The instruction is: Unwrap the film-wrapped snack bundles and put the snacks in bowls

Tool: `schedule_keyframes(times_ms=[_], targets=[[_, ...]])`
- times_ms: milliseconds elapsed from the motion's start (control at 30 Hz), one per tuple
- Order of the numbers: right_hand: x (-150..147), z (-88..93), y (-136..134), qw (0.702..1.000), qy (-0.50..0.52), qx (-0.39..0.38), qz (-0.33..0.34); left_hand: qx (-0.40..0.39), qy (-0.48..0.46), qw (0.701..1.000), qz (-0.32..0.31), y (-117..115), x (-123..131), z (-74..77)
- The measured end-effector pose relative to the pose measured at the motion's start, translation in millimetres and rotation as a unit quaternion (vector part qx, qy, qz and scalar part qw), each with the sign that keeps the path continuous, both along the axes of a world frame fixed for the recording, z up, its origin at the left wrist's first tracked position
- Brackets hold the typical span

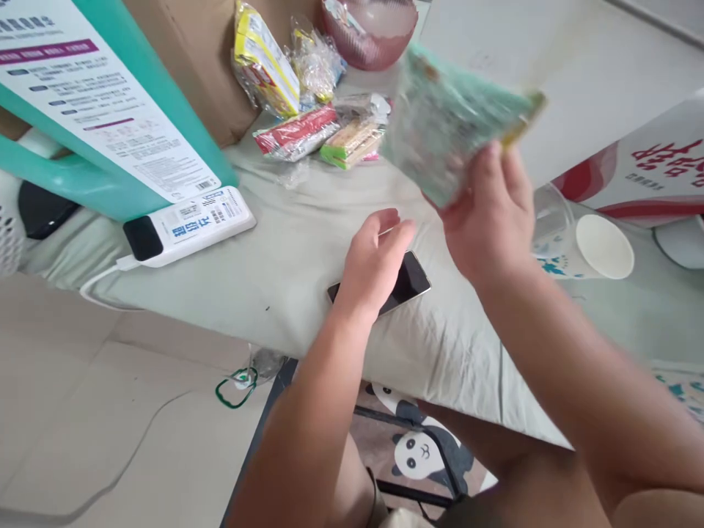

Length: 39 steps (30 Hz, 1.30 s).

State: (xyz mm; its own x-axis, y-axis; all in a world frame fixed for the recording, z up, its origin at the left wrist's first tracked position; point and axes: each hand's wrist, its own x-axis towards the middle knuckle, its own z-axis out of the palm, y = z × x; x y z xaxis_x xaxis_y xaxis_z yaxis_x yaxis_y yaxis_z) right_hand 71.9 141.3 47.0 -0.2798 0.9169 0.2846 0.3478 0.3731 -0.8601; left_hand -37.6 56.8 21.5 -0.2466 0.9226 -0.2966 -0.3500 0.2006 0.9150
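My right hand [489,213] is closed on the lower right edge of a pale green plastic packet [445,117], lifted above the table and smeared by motion. My left hand [377,257] hovers over a dark-screened smartphone [410,282], hiding part of it. Its fingers are loosely bent, the thumb stands apart, and nothing shows in its grasp. Beyond the hands lie several wrapped snacks, among them a red and white packet [297,136], a green-ended packet [352,141] and a yellow and white packet [267,62].
A large teal jug [181,95] stands at the left behind a white power bank [192,224] with a cable. A pink ribbed bowl [374,33] is at the back. Paper cups [605,246] lie at the right, near a red and white bag [649,161].
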Motion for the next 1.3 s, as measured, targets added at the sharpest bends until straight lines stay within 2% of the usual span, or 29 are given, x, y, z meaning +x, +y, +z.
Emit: schedule_keyframes(times_ms=[67, 167, 200, 267, 367, 433, 500, 567, 700, 800, 933, 1067, 1167, 1233, 1300], targets=[[43, -10.5, -37, 0.99, 0.132, -0.05, -0.032, 0.034, -0.03, 0.996, -0.081, -1, 13, -0.8], [99, -30.2, -78, 0.972, 0.203, -0.093, -0.08, 0.109, -0.084, 0.969, -0.205, -2, 39, -3.3], [113, -36.4, -87, 0.968, 0.208, -0.107, -0.088, 0.122, -0.092, 0.962, -0.224, -2, 48, -5.1], [137, -46.1, -99, 0.966, 0.197, -0.139, -0.094, 0.118, -0.089, 0.964, -0.22, -1, 66, -10.2], [168, -51.3, -110, 0.974, 0.115, -0.16, -0.109, 0.082, -0.078, 0.977, -0.18, 2, 86, -19.7], [190, -49.9, -113, 0.978, 0.014, -0.128, -0.166, 0.063, -0.067, 0.983, -0.159, 4, 93, -25.3], [211, -48.7, -112, 0.964, -0.103, -0.082, -0.233, 0.062, -0.043, 0.988, -0.133, 8, 96, -30.3], [227, -50.4, -109, 0.941, -0.197, -0.068, -0.265, 0.073, -0.013, 0.991, -0.109, 12, 98, -35.5], [239, -62.8, -101, 0.902, -0.332, -0.125, -0.245, 0.095, 0.021, 0.989, -0.109, 21, 105, -47.0], [240, -70.2, -96, 0.892, -0.36, -0.135, -0.237, 0.119, 0.032, 0.985, -0.123, 22, 114, -54.4], [244, -68.5, -94, 0.932, -0.249, -0.122, -0.234, 0.163, 0.082, 0.969, -0.167, 16, 120, -60.8], [241, -62.2, -98, 0.961, -0.015, -0.192, -0.198, 0.212, 0.16, 0.936, -0.231, 11, 120, -66.0], [231, -58.4, -107, 0.94, 0.139, -0.296, -0.095, 0.226, 0.177, 0.928, -0.238, 10, 122, -70.7], [224, -55.2, -111, 0.918, 0.173, -0.355, -0.028, 0.232, 0.183, 0.927, -0.233, 9, 124, -73.5], [219, -51.6, -114, 0.902, 0.183, -0.39, -0.001, 0.244, 0.202, 0.92, -0.23, 8, 126, -74.9]])
